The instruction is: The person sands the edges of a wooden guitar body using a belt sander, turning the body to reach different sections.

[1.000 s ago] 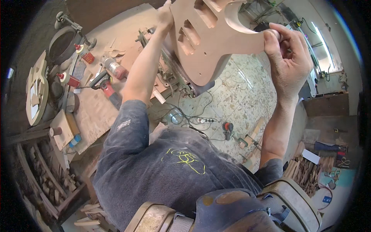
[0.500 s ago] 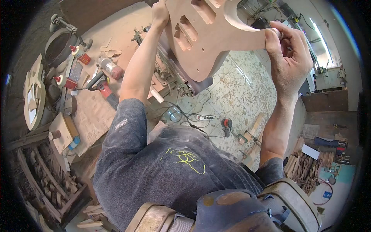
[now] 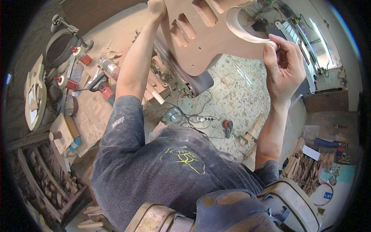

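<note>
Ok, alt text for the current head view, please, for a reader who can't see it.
A wooden guitar body with routed cavities is held up, the left hand at its left edge, the right hand pinching its narrow end. At left, a workbench carries bottles and a red power tool.

The top edge crops a guitar body [image 3: 218, 40] between 12 and 1 o'clock and clips the left hand [image 3: 156, 8] near 11:30, its fingertips out of sight.
</note>
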Motion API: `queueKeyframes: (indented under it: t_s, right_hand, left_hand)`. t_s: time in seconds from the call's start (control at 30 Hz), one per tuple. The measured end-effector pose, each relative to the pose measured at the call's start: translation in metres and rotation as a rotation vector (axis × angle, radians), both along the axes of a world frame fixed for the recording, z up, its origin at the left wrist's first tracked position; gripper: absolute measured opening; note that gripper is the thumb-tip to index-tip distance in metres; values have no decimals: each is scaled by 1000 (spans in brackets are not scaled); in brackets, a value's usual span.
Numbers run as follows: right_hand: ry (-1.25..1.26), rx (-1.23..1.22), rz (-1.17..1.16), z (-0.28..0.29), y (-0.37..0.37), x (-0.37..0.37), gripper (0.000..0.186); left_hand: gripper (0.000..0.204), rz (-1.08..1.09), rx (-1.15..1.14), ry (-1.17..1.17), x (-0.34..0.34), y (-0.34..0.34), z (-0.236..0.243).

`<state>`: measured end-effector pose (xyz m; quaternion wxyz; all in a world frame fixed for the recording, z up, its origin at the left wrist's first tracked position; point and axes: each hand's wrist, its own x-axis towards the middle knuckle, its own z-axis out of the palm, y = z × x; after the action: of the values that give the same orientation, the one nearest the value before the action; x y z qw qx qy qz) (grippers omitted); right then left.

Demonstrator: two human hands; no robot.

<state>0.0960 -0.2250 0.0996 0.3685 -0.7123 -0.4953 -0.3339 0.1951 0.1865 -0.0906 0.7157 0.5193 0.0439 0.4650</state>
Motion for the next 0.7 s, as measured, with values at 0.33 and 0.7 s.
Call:
queueKeyframes:
  t_s: [0.33,0.7]
  right_hand:
    - [133,28,-40,-32,-36,-23,24]
    - [50,-10,-33,-2,-35,-15,24]
  left_hand:
    - [53,158,192,113,-9,-12,47]
    - [44,-64,-75,-12,-2,-39,23]
